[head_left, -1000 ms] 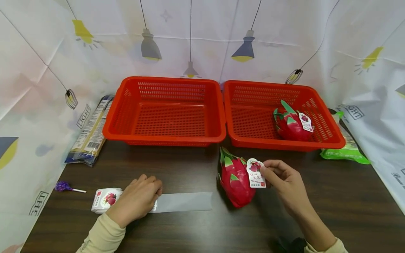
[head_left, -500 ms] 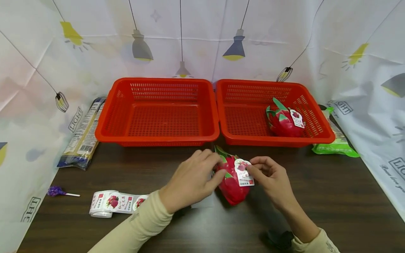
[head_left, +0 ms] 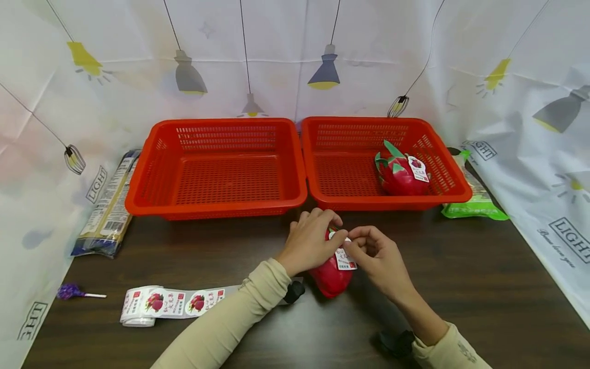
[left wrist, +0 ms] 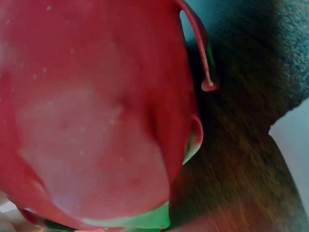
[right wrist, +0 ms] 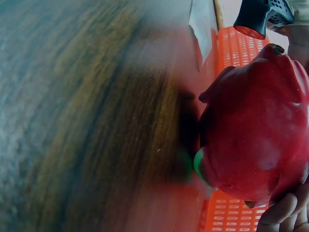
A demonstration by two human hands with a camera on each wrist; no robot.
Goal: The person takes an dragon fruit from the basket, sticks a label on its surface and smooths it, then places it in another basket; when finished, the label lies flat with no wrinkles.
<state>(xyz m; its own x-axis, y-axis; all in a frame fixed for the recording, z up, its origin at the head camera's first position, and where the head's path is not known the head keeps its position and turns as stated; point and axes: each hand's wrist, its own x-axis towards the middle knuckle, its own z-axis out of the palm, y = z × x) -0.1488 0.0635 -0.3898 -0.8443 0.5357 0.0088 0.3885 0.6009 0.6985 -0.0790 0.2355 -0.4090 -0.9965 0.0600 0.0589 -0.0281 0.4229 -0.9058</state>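
A red dragon fruit [head_left: 331, 279] with green-tipped scales lies on the dark table, close in front of the baskets. My left hand [head_left: 310, 242] curls over its upper end, with the thumb on the upper part of a white paper label [head_left: 344, 260]. At the label's upper right edge, my right hand [head_left: 375, 256] pinches it between thumb and forefinger against the fruit's side. The left wrist view is filled by the fruit's red skin [left wrist: 96, 106]. In the right wrist view, curled fingers [right wrist: 282, 212] show below the fruit.
Two red baskets stand at the back; the right basket [head_left: 392, 206] holds a labelled dragon fruit [head_left: 401, 179]. A roll of labels [head_left: 138, 307] trails its strip under my left forearm. A lollipop [head_left: 69, 291], a printed bag [head_left: 108, 210] and a green bag [head_left: 475, 207] lie around.
My left hand has moved right from the label strip to the dragon fruit and now grips its upper end. My right hand keeps hold of the label. The head view has turned slightly right.
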